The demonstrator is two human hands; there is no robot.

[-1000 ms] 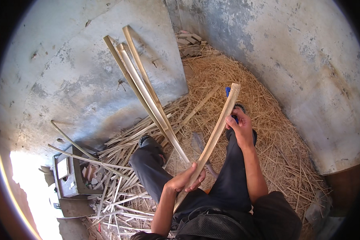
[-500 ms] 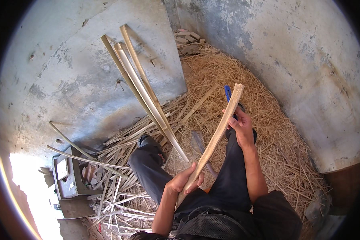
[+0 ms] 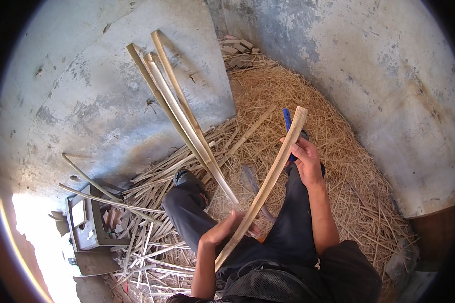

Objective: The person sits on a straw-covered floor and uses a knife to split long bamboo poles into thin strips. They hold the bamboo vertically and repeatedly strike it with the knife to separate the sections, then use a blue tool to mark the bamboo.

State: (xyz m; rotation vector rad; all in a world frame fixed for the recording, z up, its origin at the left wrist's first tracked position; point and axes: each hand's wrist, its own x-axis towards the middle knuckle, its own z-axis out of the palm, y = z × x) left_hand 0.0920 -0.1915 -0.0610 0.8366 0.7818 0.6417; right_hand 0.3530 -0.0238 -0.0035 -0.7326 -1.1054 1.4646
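Observation:
I sit with legs stretched over a heap of shavings. My left hand (image 3: 230, 230) grips the lower part of a long pale bamboo strip (image 3: 268, 182) that slants up to the right. My right hand (image 3: 304, 160) is up near the strip's top end, fingers closed around a tool with a blue handle (image 3: 287, 121) pressed against the strip. A large blade (image 3: 253, 189) lies on the shavings between my legs, partly behind the strip.
Several long bamboo slats (image 3: 179, 113) lean against the concrete wall (image 3: 101, 101) ahead. A pile of straw-like shavings (image 3: 349, 166) covers the floor. Split strips (image 3: 146, 232) and a grey metal box (image 3: 86, 227) lie at the left.
My right hand has slid a little up along the strip, and the blue handle now shows above it. The left hand has stayed on the lower part.

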